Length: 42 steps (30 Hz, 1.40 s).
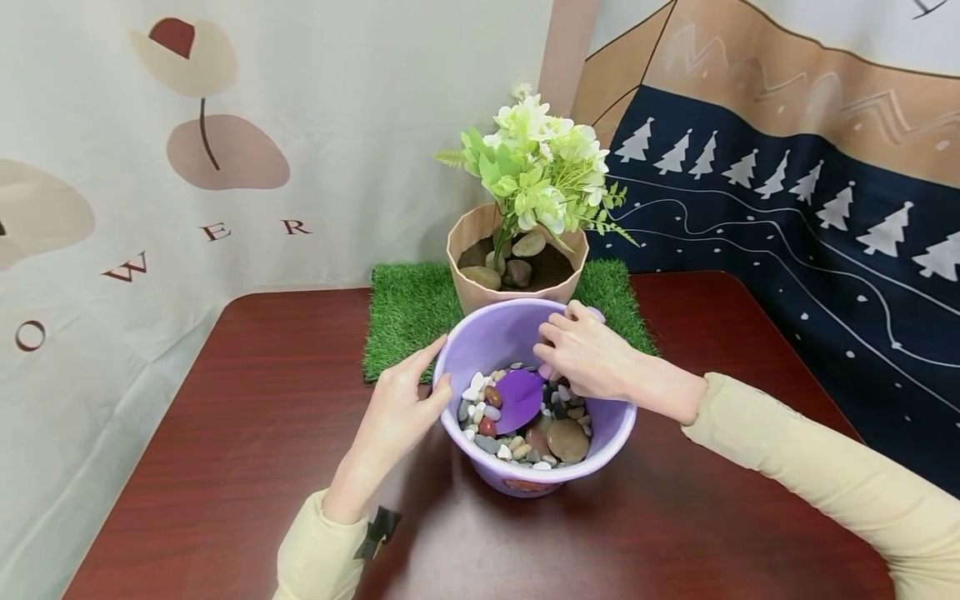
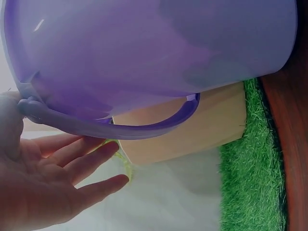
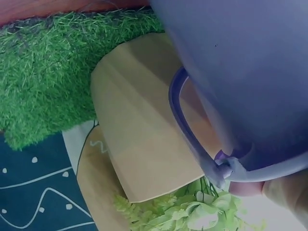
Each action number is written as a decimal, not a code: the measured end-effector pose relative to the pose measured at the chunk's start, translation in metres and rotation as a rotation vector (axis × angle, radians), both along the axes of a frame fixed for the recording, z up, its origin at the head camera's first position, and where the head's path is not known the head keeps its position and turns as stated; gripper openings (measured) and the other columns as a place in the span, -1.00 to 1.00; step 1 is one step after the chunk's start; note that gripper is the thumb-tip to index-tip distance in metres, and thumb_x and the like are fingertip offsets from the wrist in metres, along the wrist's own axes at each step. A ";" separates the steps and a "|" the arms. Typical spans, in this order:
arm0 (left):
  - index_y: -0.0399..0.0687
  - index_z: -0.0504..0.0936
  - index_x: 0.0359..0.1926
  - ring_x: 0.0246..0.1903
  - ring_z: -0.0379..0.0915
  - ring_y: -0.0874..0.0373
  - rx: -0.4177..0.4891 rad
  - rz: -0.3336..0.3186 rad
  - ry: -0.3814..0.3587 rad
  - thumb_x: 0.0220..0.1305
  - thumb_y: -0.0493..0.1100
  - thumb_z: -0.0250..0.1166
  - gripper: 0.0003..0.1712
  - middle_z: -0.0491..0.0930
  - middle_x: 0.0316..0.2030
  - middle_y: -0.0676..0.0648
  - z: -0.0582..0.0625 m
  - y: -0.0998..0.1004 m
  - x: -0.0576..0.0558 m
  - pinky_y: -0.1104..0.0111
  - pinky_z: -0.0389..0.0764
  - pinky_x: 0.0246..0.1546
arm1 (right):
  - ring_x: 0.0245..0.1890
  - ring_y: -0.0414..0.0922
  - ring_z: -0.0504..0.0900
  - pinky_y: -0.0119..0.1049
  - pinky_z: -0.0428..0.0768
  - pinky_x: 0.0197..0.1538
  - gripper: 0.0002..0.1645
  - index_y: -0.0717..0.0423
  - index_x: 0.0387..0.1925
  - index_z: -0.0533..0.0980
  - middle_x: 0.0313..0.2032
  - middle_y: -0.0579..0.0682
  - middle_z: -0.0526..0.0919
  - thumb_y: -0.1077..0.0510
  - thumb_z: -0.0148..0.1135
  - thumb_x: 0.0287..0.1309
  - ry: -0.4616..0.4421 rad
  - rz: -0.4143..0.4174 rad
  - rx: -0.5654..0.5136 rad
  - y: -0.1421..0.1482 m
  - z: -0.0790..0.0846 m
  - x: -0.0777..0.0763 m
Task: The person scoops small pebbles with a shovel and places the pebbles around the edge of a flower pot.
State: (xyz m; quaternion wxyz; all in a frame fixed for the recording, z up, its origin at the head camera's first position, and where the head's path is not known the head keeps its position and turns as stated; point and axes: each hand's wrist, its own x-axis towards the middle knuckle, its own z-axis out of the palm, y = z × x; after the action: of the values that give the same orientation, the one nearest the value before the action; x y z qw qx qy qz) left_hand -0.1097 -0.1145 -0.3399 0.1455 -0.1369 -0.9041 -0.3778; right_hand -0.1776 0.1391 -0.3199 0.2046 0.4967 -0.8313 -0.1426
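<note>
A purple bucket (image 1: 487, 333) holds several pebbles (image 1: 567, 440) of white, grey, brown and red. Inside it, the flat blade of a purple toy shovel (image 1: 519, 400) lies against the stones. My right hand (image 1: 588, 354) grips the shovel's handle over the bucket's right side and covers most of it; a lilac end shows past the fingers. On the opposite side, my left hand (image 1: 405, 400) touches the rim with thumb and fingertips, its fingers fairly straight. The left wrist view has the fingers (image 2: 91, 154) relaxed below the bucket's carrying handle (image 2: 149, 131).
Behind the bucket stands a beige pot (image 1: 517, 296) with soil, stones and a white-flowered plant (image 1: 547, 158). Beneath the pot is a green grass mat (image 1: 408, 317). All rest on a reddish-brown table (image 1: 247, 433), with printed curtains (image 1: 360, 125) at the back.
</note>
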 end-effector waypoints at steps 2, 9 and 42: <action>-0.15 0.41 0.21 -0.20 0.51 0.07 0.001 0.002 0.004 0.08 -0.21 0.20 -0.41 0.52 0.09 -0.20 0.000 0.000 0.000 0.24 0.59 -0.15 | -0.44 -0.06 0.40 -0.21 0.25 -0.31 -0.80 0.00 -0.54 0.45 -0.54 -0.07 0.43 0.22 0.32 -0.29 -0.006 0.010 -0.005 0.001 0.000 -0.001; -0.17 0.42 0.19 0.00 0.51 0.02 0.023 -0.010 0.010 0.08 -0.21 0.20 -0.42 0.52 0.09 -0.20 0.001 0.001 -0.001 0.20 0.58 -0.01 | -0.40 -0.06 0.42 -0.20 0.29 -0.26 -0.77 0.00 -0.50 0.47 -0.48 -0.06 0.48 0.20 0.37 -0.28 -0.021 0.019 -0.021 0.005 0.003 -0.003; -0.20 0.42 0.19 0.01 0.51 -0.02 0.037 -0.020 0.042 0.09 -0.23 0.20 -0.43 0.51 0.08 -0.23 -0.002 0.000 -0.001 0.28 0.66 -0.16 | -0.33 -0.08 0.43 -0.23 0.24 -0.25 -0.82 -0.04 -0.45 0.52 -0.38 -0.07 0.55 0.16 0.37 -0.15 -0.076 0.161 -0.089 -0.001 0.000 -0.018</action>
State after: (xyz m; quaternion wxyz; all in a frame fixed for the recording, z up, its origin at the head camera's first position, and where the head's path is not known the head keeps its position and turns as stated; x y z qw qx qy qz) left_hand -0.1104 -0.1143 -0.3421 0.1630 -0.1511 -0.8923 -0.3929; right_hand -0.1959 0.1383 -0.3196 0.2057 0.5572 -0.8015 -0.0698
